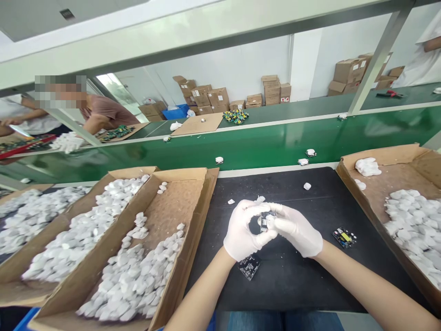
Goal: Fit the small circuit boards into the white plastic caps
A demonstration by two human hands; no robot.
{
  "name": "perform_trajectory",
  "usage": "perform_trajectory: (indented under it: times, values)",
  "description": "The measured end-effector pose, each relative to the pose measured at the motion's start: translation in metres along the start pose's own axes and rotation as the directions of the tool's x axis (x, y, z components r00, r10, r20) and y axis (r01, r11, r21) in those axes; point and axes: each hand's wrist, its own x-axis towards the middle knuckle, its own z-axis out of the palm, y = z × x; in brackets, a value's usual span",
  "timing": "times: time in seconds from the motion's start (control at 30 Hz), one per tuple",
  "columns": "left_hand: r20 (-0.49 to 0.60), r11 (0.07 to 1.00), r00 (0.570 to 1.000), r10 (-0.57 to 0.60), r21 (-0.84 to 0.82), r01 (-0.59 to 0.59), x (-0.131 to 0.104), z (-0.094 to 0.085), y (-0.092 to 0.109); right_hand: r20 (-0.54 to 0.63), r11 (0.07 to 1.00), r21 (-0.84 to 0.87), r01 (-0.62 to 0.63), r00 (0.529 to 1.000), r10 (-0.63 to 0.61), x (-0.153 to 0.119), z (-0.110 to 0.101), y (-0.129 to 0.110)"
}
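Note:
White gloves cover both my hands. Above the black mat (pixel 292 276), my left hand (pixel 243 232) is closed around the edge of a small circuit board (pixel 264 221), thumb below and fingers above. From the other side my right hand (pixel 299 230) grips it too, its fingers pressed against a white lump on the board. The fingers hide much of the board. A dark circuit board (pixel 248 267) lies on the mat just below my left wrist. Farther right rests a board with yellow and black parts (pixel 344 237). White pieces (pixel 307 186) lie loose beyond my hands.
Cardboard trays (pixel 203 202) of white lumps (pixel 134 276) stand at left; another tray (pixel 365 207) is at right. Behind the mat runs a green conveyor belt (pixel 262 149) carrying several boards with white lumps (pixel 310 152). Across it, a co-worker (pixel 106 110) leans over boards.

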Motion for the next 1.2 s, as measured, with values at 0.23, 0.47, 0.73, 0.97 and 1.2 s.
perform_trajectory:
  times: [0.23,0.47,0.73,0.97,1.2]
  values:
    - [0.011,0.999,1.000,0.000,0.052,0.000,0.002,0.001,0.005,-0.038,1.000,-0.021,-0.004,0.999,0.003,0.003,-0.001,0.002]
    - [-0.009,0.952,0.983,0.183,0.252,-0.175,0.002,-0.002,-0.005,0.039,0.996,-0.051,-0.076,0.996,0.078,0.001,-0.001,0.000]
    - [0.039,0.973,0.997,0.073,0.216,-0.080,-0.001,0.003,-0.002,-0.052,0.998,-0.030,-0.058,0.997,0.057,0.000,0.000,0.000]
    - [0.036,0.966,0.989,0.146,0.212,-0.150,0.002,-0.001,0.000,-0.014,0.995,0.032,-0.093,0.996,0.093,0.000,0.001,-0.006]
    - [0.033,0.989,0.993,0.110,0.096,-0.112,0.001,-0.002,-0.001,-0.017,0.979,-0.195,-0.057,0.998,0.054,0.000,-0.002,-0.009]
